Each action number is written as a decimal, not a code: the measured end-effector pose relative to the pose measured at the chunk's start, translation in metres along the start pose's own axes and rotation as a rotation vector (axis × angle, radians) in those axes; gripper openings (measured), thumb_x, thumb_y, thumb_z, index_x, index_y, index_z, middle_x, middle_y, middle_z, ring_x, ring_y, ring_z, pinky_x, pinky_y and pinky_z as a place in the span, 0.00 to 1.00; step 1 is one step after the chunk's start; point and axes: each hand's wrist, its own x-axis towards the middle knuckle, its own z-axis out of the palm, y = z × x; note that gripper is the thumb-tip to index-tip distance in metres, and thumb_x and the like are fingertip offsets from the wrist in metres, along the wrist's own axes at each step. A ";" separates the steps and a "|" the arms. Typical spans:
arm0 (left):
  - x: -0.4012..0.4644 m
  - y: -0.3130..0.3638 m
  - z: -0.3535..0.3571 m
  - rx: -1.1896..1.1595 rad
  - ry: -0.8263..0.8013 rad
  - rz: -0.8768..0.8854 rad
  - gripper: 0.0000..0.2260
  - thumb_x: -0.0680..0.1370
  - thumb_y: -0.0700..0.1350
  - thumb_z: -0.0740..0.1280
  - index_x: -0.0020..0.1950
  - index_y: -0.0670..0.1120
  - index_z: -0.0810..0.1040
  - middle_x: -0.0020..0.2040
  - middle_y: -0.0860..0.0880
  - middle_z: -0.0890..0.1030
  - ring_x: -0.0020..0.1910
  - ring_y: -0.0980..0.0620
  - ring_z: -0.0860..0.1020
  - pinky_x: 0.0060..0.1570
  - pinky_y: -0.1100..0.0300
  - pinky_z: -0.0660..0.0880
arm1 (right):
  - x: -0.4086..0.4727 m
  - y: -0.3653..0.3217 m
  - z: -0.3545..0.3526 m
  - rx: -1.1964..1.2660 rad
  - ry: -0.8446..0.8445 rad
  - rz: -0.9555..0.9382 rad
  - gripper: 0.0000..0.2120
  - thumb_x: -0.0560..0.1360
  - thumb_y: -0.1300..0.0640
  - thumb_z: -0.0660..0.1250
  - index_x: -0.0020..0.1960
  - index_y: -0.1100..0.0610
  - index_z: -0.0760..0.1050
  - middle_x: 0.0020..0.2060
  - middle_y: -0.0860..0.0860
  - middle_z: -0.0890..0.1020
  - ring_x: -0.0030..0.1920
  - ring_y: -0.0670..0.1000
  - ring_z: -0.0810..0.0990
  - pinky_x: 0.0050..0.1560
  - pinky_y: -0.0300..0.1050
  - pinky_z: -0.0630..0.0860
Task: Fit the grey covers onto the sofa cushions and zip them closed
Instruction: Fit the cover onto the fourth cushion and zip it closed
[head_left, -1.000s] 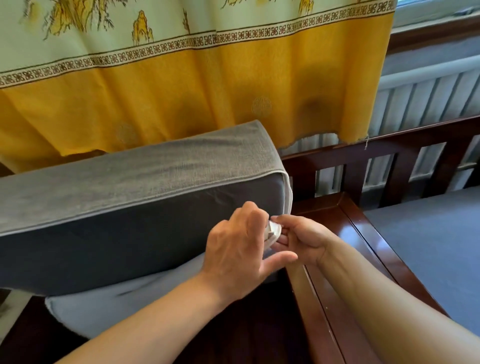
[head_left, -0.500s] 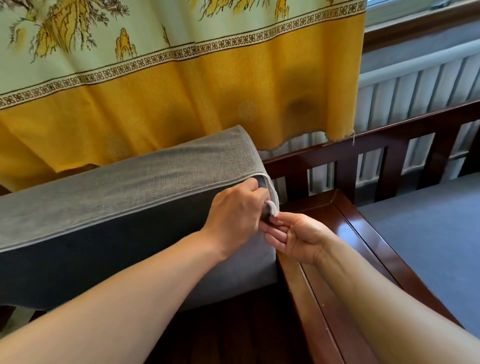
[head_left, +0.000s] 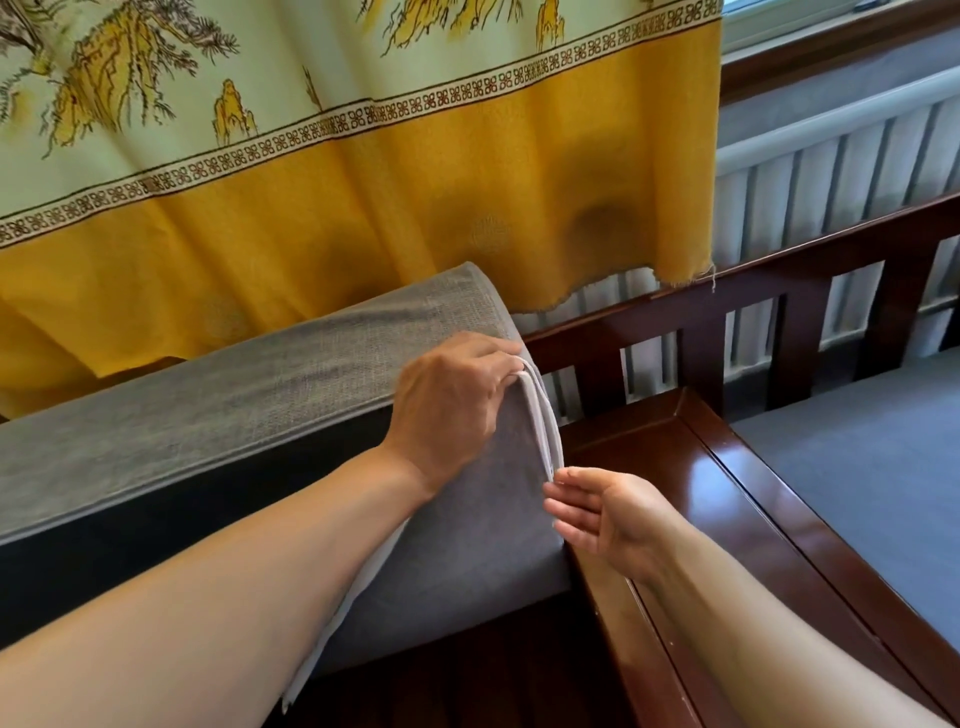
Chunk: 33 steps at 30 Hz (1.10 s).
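A long sofa cushion stands on its edge on the dark wooden sofa frame, dressed in a grey cover (head_left: 218, 395). At its right end the cover's open edge shows pale lining (head_left: 540, 415). My left hand (head_left: 457, 400) grips that edge at the cushion's upper right corner, fingers curled over the fabric. My right hand (head_left: 602, 514) is lower down, palm up, fingers apart, its fingertips touching the bottom of the open seam. No zip puller is visible.
A glossy wooden armrest (head_left: 717, 499) runs right of the cushion. A second grey-covered seat cushion (head_left: 872, 462) lies at the far right. A yellow patterned curtain (head_left: 363, 208) hangs behind, with a slatted wooden rail (head_left: 779, 291) and radiator beyond.
My left hand slid up the cushion's right end from low down to the top corner, drawing the cover edge up. My right hand let go and spread its fingers.
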 end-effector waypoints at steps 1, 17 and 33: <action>0.001 -0.001 0.001 -0.024 0.015 -0.004 0.07 0.74 0.41 0.67 0.45 0.41 0.84 0.46 0.47 0.85 0.46 0.49 0.82 0.42 0.53 0.80 | 0.004 0.003 -0.001 -0.006 0.013 -0.005 0.07 0.79 0.60 0.61 0.46 0.59 0.76 0.43 0.55 0.81 0.42 0.51 0.79 0.43 0.44 0.74; 0.000 -0.005 0.026 -0.092 0.227 -0.104 0.01 0.72 0.39 0.70 0.41 0.42 0.81 0.39 0.47 0.80 0.39 0.50 0.79 0.38 0.53 0.77 | 0.078 0.044 -0.029 -0.105 0.269 -0.040 0.13 0.80 0.66 0.53 0.44 0.59 0.74 0.44 0.57 0.79 0.35 0.51 0.75 0.38 0.46 0.74; -0.004 -0.007 0.033 -0.096 0.270 -0.116 0.02 0.73 0.43 0.69 0.42 0.44 0.80 0.39 0.49 0.79 0.38 0.53 0.77 0.35 0.55 0.75 | 0.119 0.048 -0.020 -0.034 0.261 0.064 0.12 0.72 0.56 0.70 0.52 0.62 0.76 0.44 0.56 0.79 0.40 0.54 0.79 0.35 0.46 0.75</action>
